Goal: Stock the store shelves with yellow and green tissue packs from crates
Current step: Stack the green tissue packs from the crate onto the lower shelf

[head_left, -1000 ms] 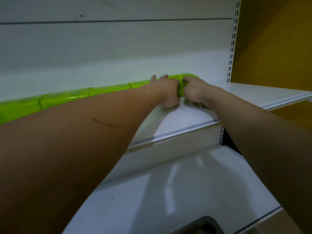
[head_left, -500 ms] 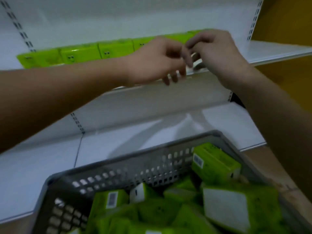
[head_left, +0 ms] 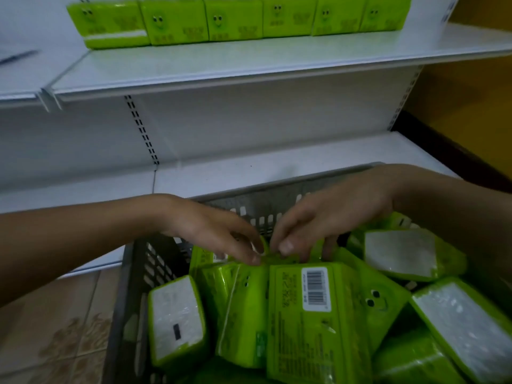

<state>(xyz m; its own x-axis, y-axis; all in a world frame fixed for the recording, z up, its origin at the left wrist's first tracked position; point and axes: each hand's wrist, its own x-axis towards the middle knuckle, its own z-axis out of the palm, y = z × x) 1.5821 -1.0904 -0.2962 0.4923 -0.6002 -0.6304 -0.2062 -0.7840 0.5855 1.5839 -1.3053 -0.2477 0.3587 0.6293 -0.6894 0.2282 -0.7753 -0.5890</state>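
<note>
Both hands down in the crate [head_left: 133, 275] of green packs.

I see my left hand [head_left: 213, 231] and right hand [head_left: 318, 217], fingers loosely spread, tips touching one pack [head_left: 277, 257] near the far wall (no real grip on it); beyond, a row [head_left: 238, 19] of packs lines the shelf [head_left: 249, 65].

Both forearms are extended forward and down, converging at centre. Left hand [head_left: 219, 231] is held palm-down, fingers straight and angled down to the right. Right hand [head_left: 327, 217] is held palm-down, fingers loosely bent, tips pointed downward. The fingertips of both hands nearly meet.
</note>
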